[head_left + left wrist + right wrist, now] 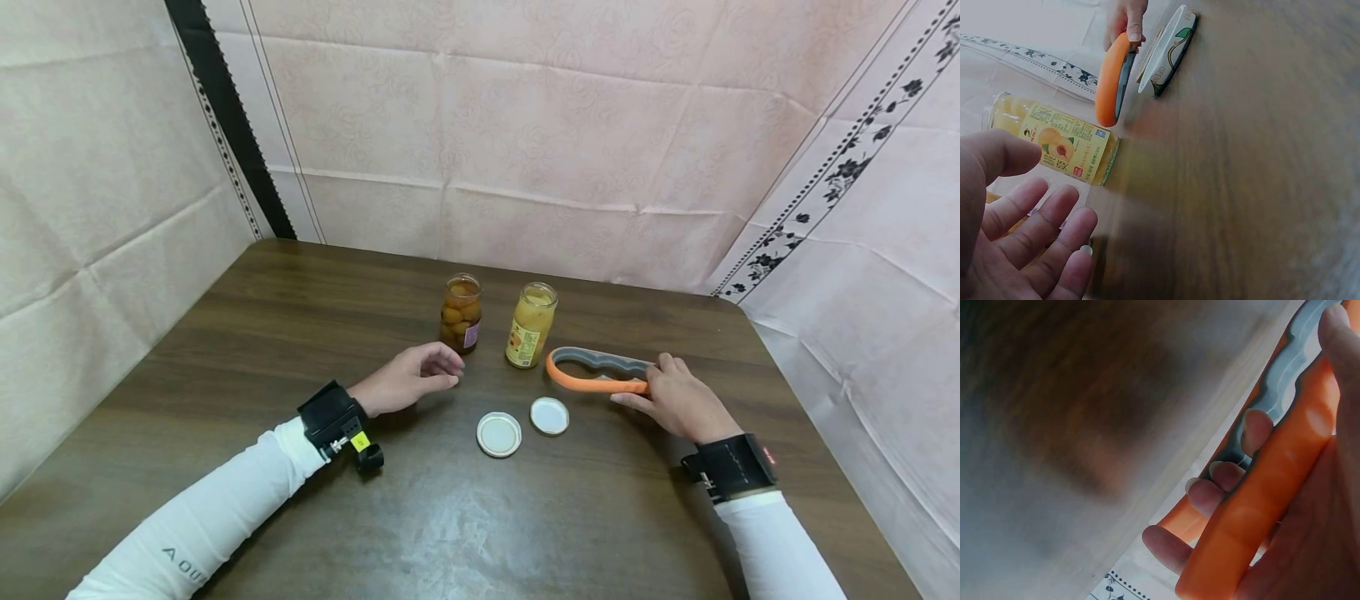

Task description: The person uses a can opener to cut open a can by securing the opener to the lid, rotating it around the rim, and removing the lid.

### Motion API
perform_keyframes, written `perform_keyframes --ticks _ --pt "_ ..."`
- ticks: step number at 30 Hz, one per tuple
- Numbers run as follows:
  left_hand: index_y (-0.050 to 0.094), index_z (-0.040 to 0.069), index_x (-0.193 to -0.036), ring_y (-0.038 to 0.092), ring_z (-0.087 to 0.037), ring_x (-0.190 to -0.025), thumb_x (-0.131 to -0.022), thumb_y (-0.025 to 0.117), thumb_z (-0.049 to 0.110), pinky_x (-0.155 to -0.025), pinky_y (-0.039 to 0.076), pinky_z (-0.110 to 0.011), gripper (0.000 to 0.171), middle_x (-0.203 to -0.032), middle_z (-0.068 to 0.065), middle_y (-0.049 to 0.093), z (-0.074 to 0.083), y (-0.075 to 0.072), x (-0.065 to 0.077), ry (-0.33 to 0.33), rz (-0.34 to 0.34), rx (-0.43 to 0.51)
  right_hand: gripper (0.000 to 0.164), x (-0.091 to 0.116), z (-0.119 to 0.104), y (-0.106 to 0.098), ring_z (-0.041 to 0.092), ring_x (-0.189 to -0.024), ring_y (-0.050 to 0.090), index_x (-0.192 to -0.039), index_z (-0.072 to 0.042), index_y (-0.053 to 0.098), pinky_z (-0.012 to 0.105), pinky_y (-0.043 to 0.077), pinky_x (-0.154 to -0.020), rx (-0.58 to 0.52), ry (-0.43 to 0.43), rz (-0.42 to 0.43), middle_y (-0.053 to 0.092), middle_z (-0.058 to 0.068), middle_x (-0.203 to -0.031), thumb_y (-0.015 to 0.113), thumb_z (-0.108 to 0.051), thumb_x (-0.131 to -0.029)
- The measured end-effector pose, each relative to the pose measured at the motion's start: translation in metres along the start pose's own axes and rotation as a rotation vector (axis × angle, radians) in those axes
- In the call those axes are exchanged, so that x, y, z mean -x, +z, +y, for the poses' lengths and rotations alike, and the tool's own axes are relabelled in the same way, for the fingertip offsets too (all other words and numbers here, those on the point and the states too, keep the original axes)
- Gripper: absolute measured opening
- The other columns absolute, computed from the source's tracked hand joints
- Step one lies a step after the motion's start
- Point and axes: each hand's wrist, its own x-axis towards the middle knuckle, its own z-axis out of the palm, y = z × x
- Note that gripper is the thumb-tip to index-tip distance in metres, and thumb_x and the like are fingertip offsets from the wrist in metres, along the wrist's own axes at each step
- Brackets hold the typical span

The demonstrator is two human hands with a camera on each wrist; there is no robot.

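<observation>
My right hand point(686, 402) grips an orange jar opener point(596, 384) with a wavy grey inner edge, held low over the table's right side. In the right wrist view, the fingers curl round one orange handle point(1272, 481). My left hand point(412, 377) is relaxed and holds nothing, its fingertips close in front of a jar of dark round fruit point(460, 321). A jar of yellow fruit point(532, 325) with a peach label stands upright to its right, near the opener's looped end. Neither jar has a lid on it.
Two round lids, one larger point(498, 434) and one smaller point(549, 416), lie white side up on the brown table point(420, 533) between my hands. Pale patterned cloth point(540, 142) hangs behind the table and along both sides.
</observation>
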Motion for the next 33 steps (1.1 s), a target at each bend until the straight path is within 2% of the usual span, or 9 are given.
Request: perform_keyframes --ticks 8,14,19,25,33 --pt "0.06 0.009 -0.127 0.061 -0.019 -0.11 -0.101 0.064 0.021 -0.097 0.05 -0.038 0.03 -0.119 -0.005 0.067 0.0013 -0.0004 0.0006 0.009 -0.004 0.004 0.054 0.0015 0.0003 0.001 0.028 -0.079 0.044 -0.081 -0.002 0.061 0.046 0.045 -0.071 0.023 -0.036 0.024 0.046 0.012 -0.086 0.063 -0.055 -0.095" --pt "0.061 0.009 -0.127 0.061 -0.019 -0.11 -0.1 0.065 0.021 -0.099 0.05 -0.04 0.03 -0.119 -0.004 0.067 0.0005 0.0 -0.0012 0.004 0.0 -0.007 0.048 0.003 -0.0001 0.0025 0.026 -0.078 0.046 -0.09 -0.002 0.064 0.043 0.045 -0.066 0.007 -0.05 0.026 0.049 0.011 -0.086 0.062 -0.049 -0.097" --pt "0.061 0.01 -0.126 0.061 -0.019 -0.108 -0.1 0.065 0.022 -0.098 0.05 -0.039 0.029 -0.117 -0.003 0.067 -0.0019 0.0018 0.0004 -0.014 -0.001 -0.008 0.036 0.0031 -0.001 0.0061 0.024 -0.076 0.047 -0.092 -0.007 0.067 0.041 0.044 -0.064 -0.011 -0.116 0.048 0.051 0.008 -0.085 0.064 -0.042 -0.098" --pt "0.061 0.01 -0.125 0.061 -0.019 -0.108 -0.1 0.065 0.022 -0.098 0.05 -0.04 0.027 -0.116 -0.004 0.068 -0.0047 0.0031 0.0019 -0.018 -0.008 0.009 0.016 0.0036 -0.0012 0.0074 0.021 -0.075 0.049 -0.094 -0.01 0.07 0.038 0.045 -0.064 0.007 -0.188 0.119 0.056 0.005 -0.084 0.075 -0.025 -0.092" --pt "0.061 0.01 -0.126 0.061 -0.02 -0.108 -0.1 0.065 0.022 -0.098 0.05 -0.04 0.028 -0.116 -0.004 0.068 -0.002 0.0012 0.0 -0.003 -0.009 -0.002 0.015 0.0026 -0.0017 0.002 0.025 -0.079 0.06 -0.093 -0.01 0.071 0.045 0.054 -0.069 0.026 -0.195 0.137 0.066 0.005 -0.087 0.081 -0.014 -0.085"
